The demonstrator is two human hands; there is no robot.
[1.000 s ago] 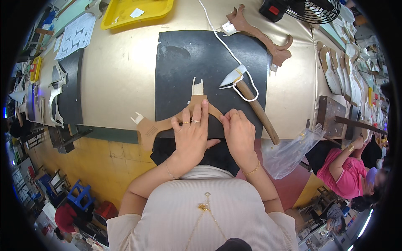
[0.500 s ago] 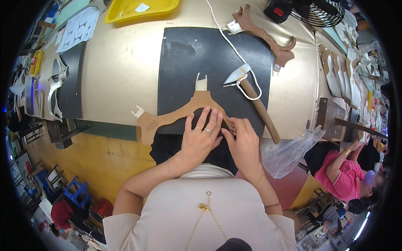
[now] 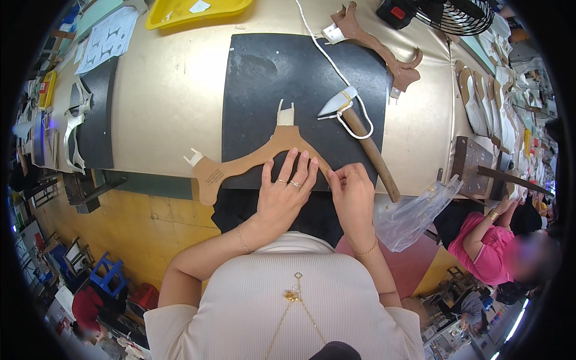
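Note:
A tan, branching shoe upper piece [image 3: 240,161] lies along the near edge of a black mat [image 3: 258,66], with cream tabs at its far and left ends. My left hand [image 3: 281,195] rests on its near edge, ringed fingers stretched out and fingertips on the tan surface. Close beside it, my right hand [image 3: 354,198] has thumb and fingers pinched together on the right arm of the piece; that end is hidden by the fingers. Beyond my right hand lies a hammer [image 3: 373,153] with a wooden handle, and a white cord [image 3: 329,59] loops around its head.
Another brown upper piece [image 3: 375,47] lies at the mat's far right corner. A yellow tray [image 3: 198,17] and a black fan [image 3: 462,15] stand at the back. A clear plastic bag [image 3: 411,219] hangs at the front edge. A person in pink [image 3: 483,249] sits at right, near several pale shoe parts [image 3: 474,99].
My right fingers have shifted slightly along the right arm of the tan piece, still pinched. My left hand stays flat on it. The whole view has moved a little.

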